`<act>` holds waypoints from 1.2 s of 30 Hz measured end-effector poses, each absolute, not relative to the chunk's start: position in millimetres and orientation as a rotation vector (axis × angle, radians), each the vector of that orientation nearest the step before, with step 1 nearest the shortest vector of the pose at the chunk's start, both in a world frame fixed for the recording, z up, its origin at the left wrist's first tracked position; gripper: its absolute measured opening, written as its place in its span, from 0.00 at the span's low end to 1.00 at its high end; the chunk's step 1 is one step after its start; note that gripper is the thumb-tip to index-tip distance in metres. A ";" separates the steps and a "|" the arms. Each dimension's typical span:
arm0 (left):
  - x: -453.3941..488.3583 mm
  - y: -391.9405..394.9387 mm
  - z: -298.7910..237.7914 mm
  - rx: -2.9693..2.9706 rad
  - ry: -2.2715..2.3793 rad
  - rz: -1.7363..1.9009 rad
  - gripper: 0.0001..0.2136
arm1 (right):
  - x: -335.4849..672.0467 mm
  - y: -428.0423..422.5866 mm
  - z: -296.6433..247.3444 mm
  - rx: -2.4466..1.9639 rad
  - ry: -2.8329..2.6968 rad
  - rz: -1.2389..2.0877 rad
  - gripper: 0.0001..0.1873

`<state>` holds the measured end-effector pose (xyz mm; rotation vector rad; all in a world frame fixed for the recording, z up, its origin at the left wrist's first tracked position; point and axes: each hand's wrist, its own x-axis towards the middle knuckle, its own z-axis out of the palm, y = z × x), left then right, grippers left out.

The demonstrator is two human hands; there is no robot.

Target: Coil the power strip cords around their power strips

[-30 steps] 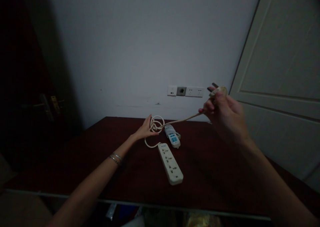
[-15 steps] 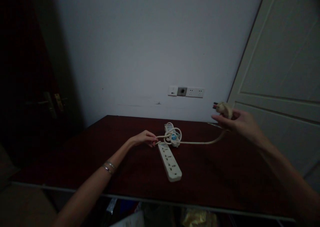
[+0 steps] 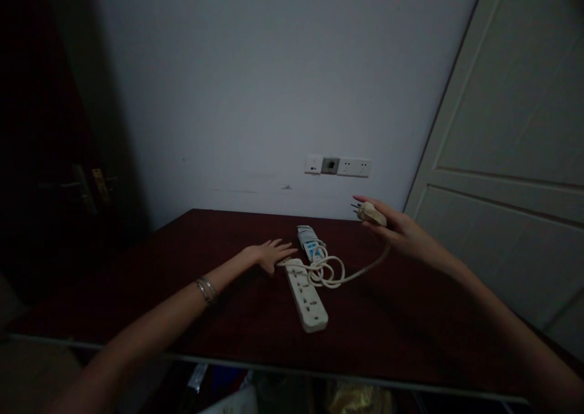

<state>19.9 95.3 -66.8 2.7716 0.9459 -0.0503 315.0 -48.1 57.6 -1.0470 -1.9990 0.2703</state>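
My right hand grips a cream-coloured plug above the table, its metal pins pointing left. From the plug a white cord runs down into loose loops beside a white power strip. The strip lies flat, its sockets facing up. My left hand is open, fingers spread, at the far end of the strip where the cord meets it. Behind the strip lies a second power strip with blue markings and its cord wrapped round one end.
The dark red table stands against a pale wall with a row of wall sockets. A white panelled door is at right, a dark door with a handle at left. Several items, including a gold package, lie below the front edge.
My right hand has moved left with the plug, and the cord has slackened, its loops shifting nearer. The fingers of my left hand have opened and let go of the cord.
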 end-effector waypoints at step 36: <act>1.5 123.5 14.0 2.589 1.474 1.224 0.26 | 207.3 -97.0 28.2 -0.774 -1.678 1.080 0.22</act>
